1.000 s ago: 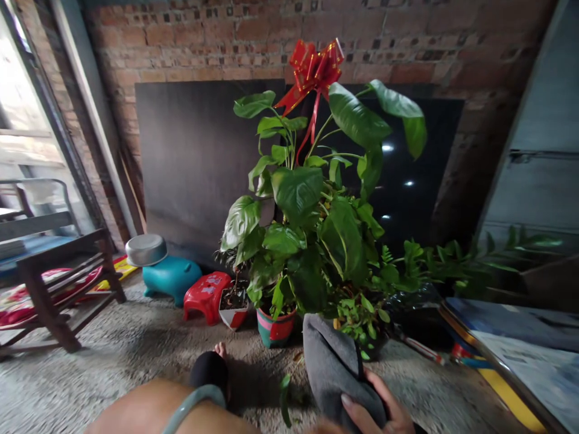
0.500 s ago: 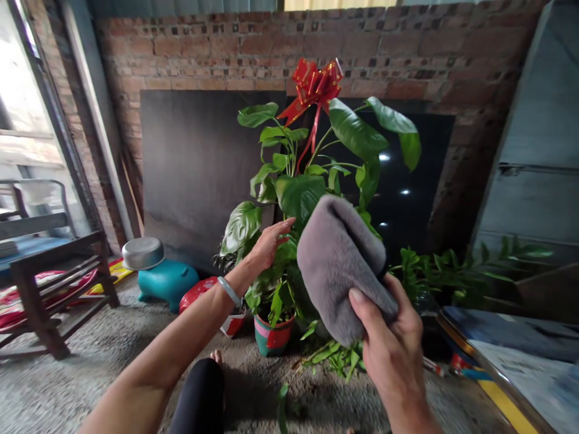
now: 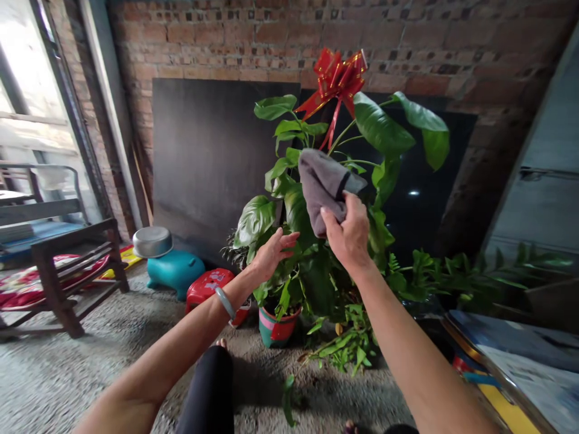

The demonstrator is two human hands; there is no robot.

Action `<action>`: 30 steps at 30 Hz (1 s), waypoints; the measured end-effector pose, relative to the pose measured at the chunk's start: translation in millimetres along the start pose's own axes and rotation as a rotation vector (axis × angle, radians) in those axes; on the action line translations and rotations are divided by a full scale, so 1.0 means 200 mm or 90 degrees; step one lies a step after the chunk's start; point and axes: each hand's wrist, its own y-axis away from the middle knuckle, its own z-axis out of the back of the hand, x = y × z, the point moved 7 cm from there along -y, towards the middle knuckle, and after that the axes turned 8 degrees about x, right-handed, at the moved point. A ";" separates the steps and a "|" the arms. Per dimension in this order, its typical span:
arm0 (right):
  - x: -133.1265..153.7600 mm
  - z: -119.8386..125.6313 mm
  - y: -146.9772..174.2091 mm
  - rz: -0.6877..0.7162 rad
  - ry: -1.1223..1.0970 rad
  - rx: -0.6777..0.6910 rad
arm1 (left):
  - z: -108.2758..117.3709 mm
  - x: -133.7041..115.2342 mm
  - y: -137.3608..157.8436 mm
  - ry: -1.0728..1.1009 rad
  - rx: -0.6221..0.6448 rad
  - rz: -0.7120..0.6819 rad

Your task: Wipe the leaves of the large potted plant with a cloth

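A folded grey cloth (image 3: pixel 322 187) is gripped in my right hand (image 3: pixel 350 232), thumb on the near side, in front of the upper leaves of a tall potted plant (image 3: pixel 383 129). My left hand (image 3: pixel 274 256) reaches towards the same plant's lower leaves, its fingers apart and nothing in it. Whether its fingertips touch a leaf I cannot tell. The cloth hides part of the stems and leaves behind it. A red ribbon bow (image 3: pixel 339 78) sits at the plant's top. Below, the green, pink and red pot (image 3: pixel 278 328) stands on the ground.
Left stand a wooden chair (image 3: pixel 56 277), a teal animal-shaped stool (image 3: pixel 175 271) with a metal basin (image 3: pixel 152 242) on it, and a red stool (image 3: pixel 208 286). Dark panels (image 3: pixel 217 163) lean on the brick wall. Low plants (image 3: pixel 348 343) and a table (image 3: pixel 529 367) are at right.
My right hand has carried the cloth forward and up, away from me and closer to the upper leaves. My left hand stays near the lower leaves. The view has shifted slightly.
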 end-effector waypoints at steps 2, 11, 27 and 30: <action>-0.02 -0.05 0.02 -0.030 0.038 0.100 | 0.02 -0.01 0.00 0.002 0.004 -0.012; 0.06 0.07 -0.04 0.031 0.016 -0.050 | 0.07 0.05 -0.01 0.013 0.041 -0.018; -0.03 0.09 0.01 -0.033 0.009 0.013 | 0.04 0.10 0.03 0.036 0.014 -0.004; -0.11 -0.06 0.14 -0.102 -0.001 0.166 | 0.06 0.10 0.06 -0.025 -0.010 -0.027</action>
